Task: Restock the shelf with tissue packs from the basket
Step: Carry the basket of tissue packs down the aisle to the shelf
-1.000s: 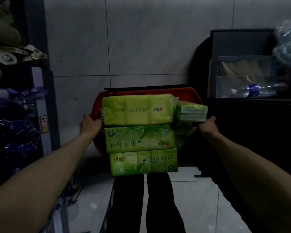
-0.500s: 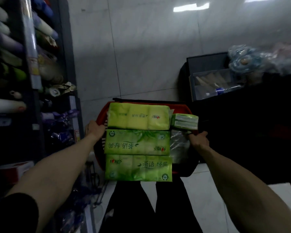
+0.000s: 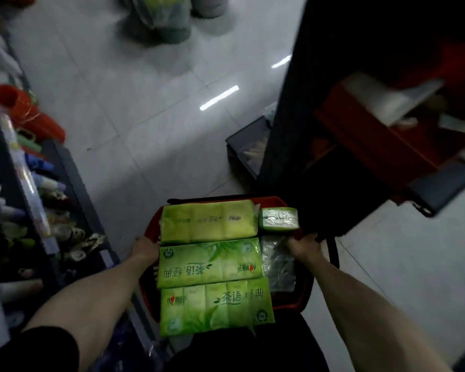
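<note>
I'm on the carrying step: left hand (image 3: 145,249) and right hand (image 3: 305,247) each curl round a rim of the basket (image 3: 290,307), tissue packs (image 3: 210,261) stacked between them. Next I'd free one hand at the shelf (image 3: 73,189), leftward.

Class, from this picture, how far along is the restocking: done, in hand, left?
Done: no pack visibly shelved. In hand: left hand and right hand grip the red basket by its sides. Left: three long green packs and one small pack, all in the basket.
</note>
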The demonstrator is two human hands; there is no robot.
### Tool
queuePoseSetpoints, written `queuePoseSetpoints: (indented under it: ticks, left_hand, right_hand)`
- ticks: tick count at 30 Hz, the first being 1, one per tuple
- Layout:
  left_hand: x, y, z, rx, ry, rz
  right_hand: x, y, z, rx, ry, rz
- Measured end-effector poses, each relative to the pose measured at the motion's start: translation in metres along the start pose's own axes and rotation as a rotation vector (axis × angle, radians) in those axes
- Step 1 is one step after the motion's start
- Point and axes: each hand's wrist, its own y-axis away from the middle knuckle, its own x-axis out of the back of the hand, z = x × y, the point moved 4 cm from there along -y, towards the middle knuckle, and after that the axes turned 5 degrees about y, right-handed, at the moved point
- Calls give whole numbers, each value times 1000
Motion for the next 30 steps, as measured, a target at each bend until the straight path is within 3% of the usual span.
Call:
queuePoseSetpoints:
  ticks: [5, 9, 18, 25, 30]
  left_hand:
    - [-51, 25, 41, -151, -128, -81]
    - [-105, 111, 88, -327, -344, -104]
    - [-287, 209, 163, -605, -694, -211]
    - [-395, 345, 235, -893, -905, -271]
    - [-459, 392, 294, -976, -1016, -310]
  right_hand:
    - [14, 19, 122, -123, -201, 40]
    - [29, 43, 228, -211, -305, 58]
    - [52, 114, 459, -562, -566, 154]
    - [60, 162, 574, -784, -767, 307]
    - [94, 159, 622, -862, -863, 359]
